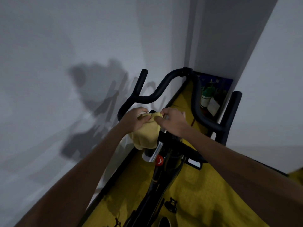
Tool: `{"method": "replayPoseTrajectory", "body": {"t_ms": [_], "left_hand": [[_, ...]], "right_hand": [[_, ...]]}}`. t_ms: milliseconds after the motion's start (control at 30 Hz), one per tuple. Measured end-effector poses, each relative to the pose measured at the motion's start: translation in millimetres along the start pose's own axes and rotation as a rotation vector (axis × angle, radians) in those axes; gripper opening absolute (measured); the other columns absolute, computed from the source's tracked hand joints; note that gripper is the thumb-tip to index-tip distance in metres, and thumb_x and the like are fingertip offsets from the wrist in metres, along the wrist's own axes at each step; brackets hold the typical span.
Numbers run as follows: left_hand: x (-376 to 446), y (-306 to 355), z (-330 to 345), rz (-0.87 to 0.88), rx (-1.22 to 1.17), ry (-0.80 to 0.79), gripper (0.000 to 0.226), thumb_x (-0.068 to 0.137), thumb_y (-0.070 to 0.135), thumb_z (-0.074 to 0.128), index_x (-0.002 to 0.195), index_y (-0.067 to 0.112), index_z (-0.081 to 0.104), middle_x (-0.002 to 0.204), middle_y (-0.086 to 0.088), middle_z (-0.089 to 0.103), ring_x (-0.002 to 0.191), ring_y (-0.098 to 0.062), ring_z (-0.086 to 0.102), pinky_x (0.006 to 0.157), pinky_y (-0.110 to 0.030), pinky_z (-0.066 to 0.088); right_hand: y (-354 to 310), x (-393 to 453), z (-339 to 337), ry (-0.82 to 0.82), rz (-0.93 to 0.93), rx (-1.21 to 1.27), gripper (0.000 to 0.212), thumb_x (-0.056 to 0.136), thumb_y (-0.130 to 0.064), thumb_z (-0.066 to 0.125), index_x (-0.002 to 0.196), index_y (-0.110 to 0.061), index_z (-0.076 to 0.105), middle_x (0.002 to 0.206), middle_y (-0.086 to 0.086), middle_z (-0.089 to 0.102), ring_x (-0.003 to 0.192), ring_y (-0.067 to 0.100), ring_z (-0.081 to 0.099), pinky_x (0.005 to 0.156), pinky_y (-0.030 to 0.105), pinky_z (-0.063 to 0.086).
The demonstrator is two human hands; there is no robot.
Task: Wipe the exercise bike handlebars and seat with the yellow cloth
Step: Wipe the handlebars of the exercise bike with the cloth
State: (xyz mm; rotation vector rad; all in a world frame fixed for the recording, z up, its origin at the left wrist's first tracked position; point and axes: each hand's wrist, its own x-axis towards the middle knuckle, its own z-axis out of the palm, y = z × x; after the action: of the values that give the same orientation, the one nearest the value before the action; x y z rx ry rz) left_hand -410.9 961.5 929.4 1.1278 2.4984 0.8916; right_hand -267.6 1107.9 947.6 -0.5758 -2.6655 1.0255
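Grey walls [65,46] behind; the cloth [147,133] is draped over the handlebars' [157,90] centre, pinched by both the left hand [136,119] and right hand [172,122]. If bunched, bars could be missed.

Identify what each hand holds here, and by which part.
Both hold the yellow cloth by its bunched top edge: left hand at its left, right hand pinching its right.

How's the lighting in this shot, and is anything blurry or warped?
Head view: dim overall; a hard shadow of the handlebars and the person falls on the left wall. Both hands on the yellow cloth look slightly soft, and wide-angle distortion bends the wall edges.
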Motion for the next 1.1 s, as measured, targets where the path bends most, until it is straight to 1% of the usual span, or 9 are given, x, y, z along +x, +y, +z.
{"method": "replayPoseTrajectory", "body": {"t_ms": [100, 200, 333, 500, 700, 800, 867, 967, 1100], "left_hand": [[-4.8, 5.6, 6.3, 0.055, -0.006, 0.127, 0.027, 0.094, 0.03, 0.065, 0.103, 0.004, 0.067, 0.099, -0.007, 0.068, 0.094, -0.02, 0.063, 0.083, -0.032, 0.047], [-12.1, 14.3, 3.6, 0.007, -0.051, 0.223, 0.025, 0.096, 0.029, 0.062, 0.086, 0.005, 0.061, 0.079, -0.006, 0.061, 0.074, -0.018, 0.057, 0.068, -0.032, 0.042], [-18.6, 31.5, -22.1, -0.022, -0.091, 0.195, 0.031, 0.099, 0.042, 0.053, 0.096, 0.011, 0.057, 0.08, 0.002, 0.058, 0.073, -0.013, 0.056, 0.067, -0.03, 0.045], [-11.6, 56.4, -65.7, 0.063, -0.017, 0.107, 0.027, 0.096, 0.045, 0.056, 0.087, 0.02, 0.052, 0.075, 0.003, 0.055, 0.067, -0.011, 0.052, 0.06, -0.025, 0.041], [-12.6, 69.5, -72.1, -0.027, -0.166, 0.04, 0.026, 0.096, 0.042, 0.055, 0.1, 0.017, 0.06, 0.086, 0.0, 0.061, 0.078, -0.014, 0.057, 0.069, -0.028, 0.045], [-12.1, 80.4, -66.9, 0.022, -0.228, 0.06, 0.033, 0.099, 0.035, 0.052, 0.102, 0.002, 0.06, 0.079, -0.007, 0.054, 0.071, -0.016, 0.05, 0.065, -0.029, 0.04], [-9.8, 87.8, -62.5, 0.059, -0.31, 0.087, 0.03, 0.099, 0.035, 0.054, 0.106, 0.006, 0.059, 0.088, -0.008, 0.062, 0.075, -0.011, 0.056, 0.067, -0.025, 0.043], [-5.2, 102.1, -59.5, 0.118, -0.466, 0.108, 0.017, 0.097, 0.033, 0.059, 0.106, 0.018, 0.06, 0.102, 0.007, 0.067, 0.086, 0.006, 0.061, 0.072, -0.009, 0.047], [-0.8, 124.9, -59.2, 0.221, -0.482, -0.035, 0.014, 0.094, 0.032, 0.065, 0.099, 0.019, 0.064, 0.099, 0.007, 0.069, 0.094, 0.0, 0.063, 0.074, -0.009, 0.045]], "right_hand": [[-4.8, -3.2, -1.9, -0.005, 0.001, 0.12, 0.025, 0.094, -0.041, 0.053, 0.077, -0.024, 0.047, 0.058, -0.006, 0.051, 0.069, 0.009, 0.05, 0.096, 0.035, 0.034], [-17.6, -4.7, -8.4, 0.016, 0.028, 0.228, 0.021, 0.096, -0.038, 0.05, 0.081, -0.024, 0.045, 0.063, -0.006, 0.051, 0.068, 0.013, 0.049, 0.075, 0.03, 0.04], [-31.1, -7.2, -20.5, 0.032, 0.07, 0.396, 0.016, 0.101, -0.033, 0.044, 0.099, -0.018, 0.047, 0.075, -0.004, 0.052, 0.066, 0.011, 0.049, 0.059, 0.028, 0.037], [-38.3, 6.5, -37.3, 0.142, 0.092, 0.478, 0.024, 0.102, -0.043, 0.045, 0.108, -0.021, 0.051, 0.092, -0.005, 0.059, 0.084, 0.012, 0.056, 0.071, 0.03, 0.042], [-44.6, 17.2, -38.4, 0.228, 0.161, 0.473, 0.026, 0.099, -0.042, 0.052, 0.116, -0.022, 0.051, 0.092, -0.001, 0.057, 0.086, 0.015, 0.057, 0.07, 0.027, 0.044], [-40.5, 11.9, -27.0, 0.387, 0.243, 0.3, 0.037, 0.095, -0.05, 0.054, 0.122, -0.024, 0.051, 0.114, 0.0, 0.052, 0.11, 0.02, 0.05, 0.095, 0.039, 0.041], [-39.5, 0.9, -22.0, 0.535, 0.339, 0.238, 0.039, 0.094, -0.053, 0.053, 0.119, -0.023, 0.052, 0.124, 0.003, 0.046, 0.12, 0.025, 0.043, 0.105, 0.045, 0.034], [-42.5, -10.1, -23.5, 0.338, 0.511, 0.638, 0.055, 0.093, -0.065, 0.043, 0.12, -0.019, 0.055, 0.11, 0.001, 0.057, 0.103, 0.022, 0.056, 0.091, 0.042, 0.042], [-44.4, -14.6, -28.3, -0.095, 0.569, 1.256, 0.08, 0.087, -0.08, 0.032, 0.124, -0.017, 0.064, 0.113, 0.013, 0.066, 0.103, 0.027, 0.059, 0.09, 0.04, 0.041]]}}
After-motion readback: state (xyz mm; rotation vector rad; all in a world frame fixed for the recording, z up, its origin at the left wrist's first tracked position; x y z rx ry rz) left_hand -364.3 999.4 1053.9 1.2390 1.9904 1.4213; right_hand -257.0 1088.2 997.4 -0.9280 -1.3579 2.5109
